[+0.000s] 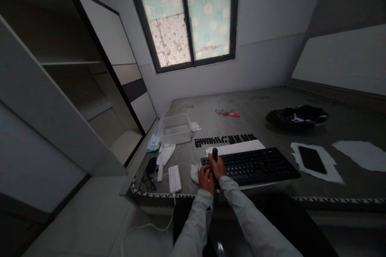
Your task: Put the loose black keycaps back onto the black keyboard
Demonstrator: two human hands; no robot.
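Both my hands meet at the left end of a black keyboard (pixel 256 165) near the table's front edge. My right hand (pixel 217 166) is wrapped round a small black cylindrical tool (pixel 215 153) that stands upright over the keyboard's left corner. My left hand (pixel 205 178) is curled beside it, touching the right hand, over a white cloth or tissue (pixel 194 172); what its fingers hold is hidden. A row of loose black keycaps (pixel 224 140) lies behind a white paper sheet (pixel 235 147) just past the keyboard.
A clear plastic tub (pixel 175 128) stands at the left. A white flat device (pixel 175 178), a black mouse (pixel 151 165) and wipes (pixel 153 143) lie beside it. A phone (pixel 312 160) rests on paper at right, near a black cap (pixel 297 116). A red packet (pixel 227 113) lies further back.
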